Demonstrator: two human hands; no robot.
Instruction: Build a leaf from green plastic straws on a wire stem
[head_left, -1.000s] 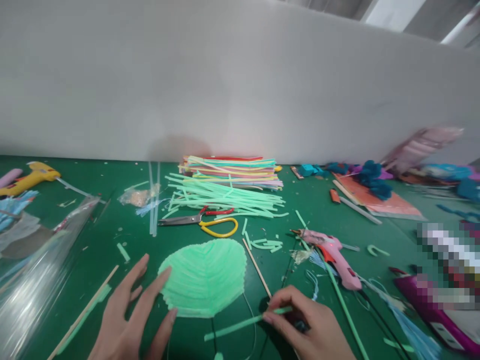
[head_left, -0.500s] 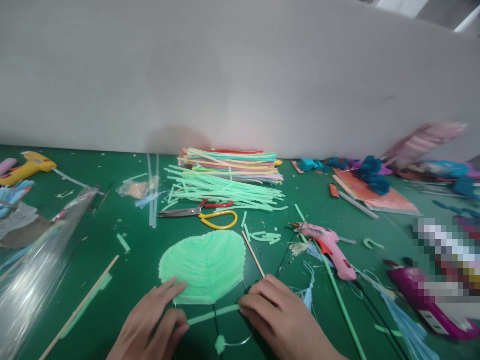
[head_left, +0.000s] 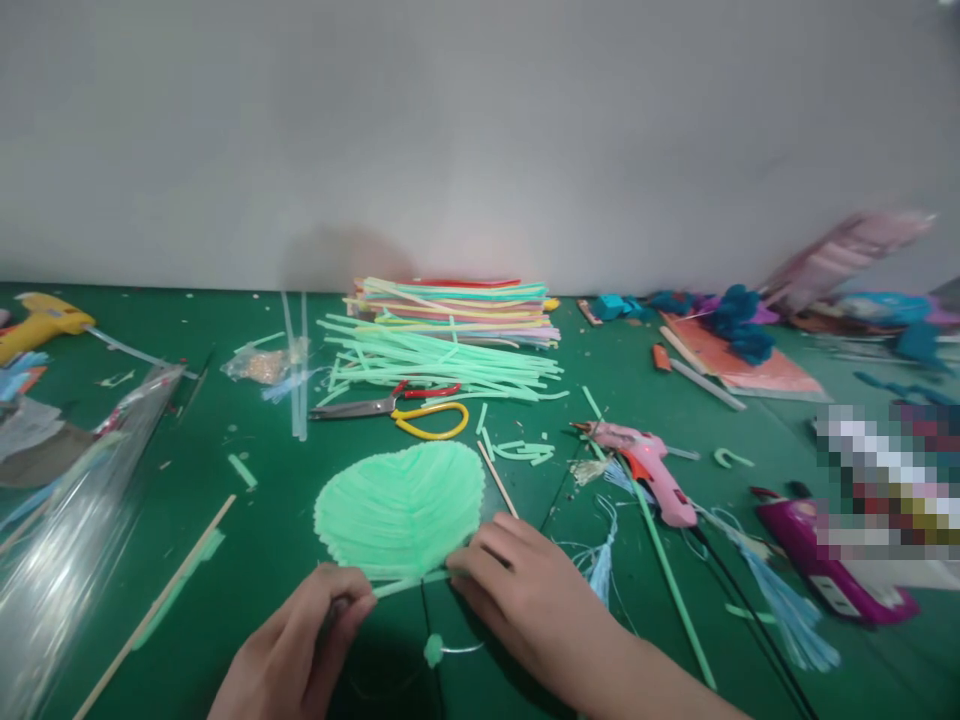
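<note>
A light green pipe cleaner (head_left: 397, 588) lies stretched between my two hands, along the near edge of a green fan-shaped piece (head_left: 405, 505) made of pipe cleaners laid side by side. Thumb and fingertips of my left hand (head_left: 300, 635) are pinched on its left end. My right hand (head_left: 525, 595) has its fingers closed at the other end, close to the fan piece's lower right edge. Just below, a small green knob (head_left: 433, 650) with a thin clear loop rests on the table.
Scissors (head_left: 397, 410) lie beyond the fan piece, before a pile of green pipe cleaners (head_left: 450, 360). A pink glue gun (head_left: 649, 470) is at right, amid blue tassels (head_left: 600, 570). Wooden sticks (head_left: 165, 600), clear plastic wrap (head_left: 97, 530) and a yellow glue gun (head_left: 45, 325) occupy the left.
Both hands have moved the pipe cleaner away from me, up against the fan piece's near edge. My left hand's fingers have come off the fan piece and closed into a pinch.
</note>
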